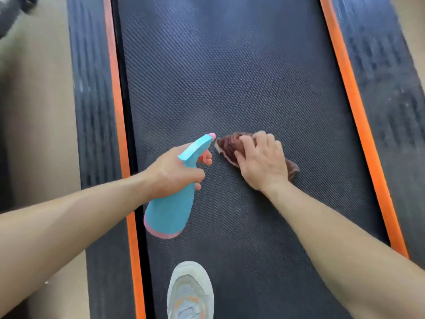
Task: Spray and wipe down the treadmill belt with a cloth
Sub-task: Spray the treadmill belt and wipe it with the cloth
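Observation:
The dark textured treadmill belt point(220, 77) runs up the middle of the head view. My left hand point(174, 169) grips the neck of a blue spray bottle point(170, 208) with a pink base and pink nozzle tip, a finger on the trigger, nozzle aimed forward just above the belt. My right hand point(262, 160) lies on a bunched brown cloth point(227, 145), fingers curled over it, holding it against the belt. The cloth sticks out to the left of the hand and behind it to the right.
Orange strips point(115, 88) edge the belt on both sides, with ridged black side rails point(381, 65) outside them. A pale sneaker point(190, 293) stands on the belt at the bottom. Beige floor point(34, 111) lies to the left.

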The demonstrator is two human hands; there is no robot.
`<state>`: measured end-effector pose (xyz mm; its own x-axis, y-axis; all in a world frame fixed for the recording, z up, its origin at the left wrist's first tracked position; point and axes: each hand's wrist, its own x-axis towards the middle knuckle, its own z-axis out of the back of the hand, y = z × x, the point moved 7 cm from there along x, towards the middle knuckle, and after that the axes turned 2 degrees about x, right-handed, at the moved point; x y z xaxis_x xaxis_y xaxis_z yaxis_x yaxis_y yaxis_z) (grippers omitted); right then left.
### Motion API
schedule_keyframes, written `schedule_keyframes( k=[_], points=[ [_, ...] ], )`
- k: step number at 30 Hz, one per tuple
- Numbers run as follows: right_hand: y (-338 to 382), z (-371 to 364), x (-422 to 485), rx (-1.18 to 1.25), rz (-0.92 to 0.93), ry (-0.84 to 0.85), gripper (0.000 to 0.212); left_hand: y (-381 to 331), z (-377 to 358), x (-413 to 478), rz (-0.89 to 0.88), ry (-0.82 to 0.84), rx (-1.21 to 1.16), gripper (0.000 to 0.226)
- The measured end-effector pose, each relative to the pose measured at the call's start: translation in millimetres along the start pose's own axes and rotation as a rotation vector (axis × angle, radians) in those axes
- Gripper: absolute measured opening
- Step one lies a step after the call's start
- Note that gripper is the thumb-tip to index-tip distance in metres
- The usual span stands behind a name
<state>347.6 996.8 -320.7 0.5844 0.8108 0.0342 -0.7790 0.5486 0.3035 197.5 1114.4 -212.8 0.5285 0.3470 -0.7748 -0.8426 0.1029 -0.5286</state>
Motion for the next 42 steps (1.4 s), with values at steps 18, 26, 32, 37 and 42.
schedule_keyframes(
  k=[18,26,32,37,42],
  points=[
    [60,-14,51,-0.023,0.263,0.034,0.035,86,39,-28,0.060,-0.092,-0.109,0.058],
    [63,-9,15,0.006,0.131,0.056,0.035,80,47,-25,0.061,-0.099,-0.091,0.037],
    [65,-12,-46,0.007,0.351,0.161,0.035,73,52,-18,0.051,-0.096,-0.097,0.039],
    [74,-20,60,-0.011,0.212,0.045,0.036,80,53,-15,0.052,-0.104,-0.121,0.048],
    [77,-23,112,-0.041,0.045,-0.006,0.037,92,51,-20,0.081,-0.110,-0.160,0.053]
  ],
)
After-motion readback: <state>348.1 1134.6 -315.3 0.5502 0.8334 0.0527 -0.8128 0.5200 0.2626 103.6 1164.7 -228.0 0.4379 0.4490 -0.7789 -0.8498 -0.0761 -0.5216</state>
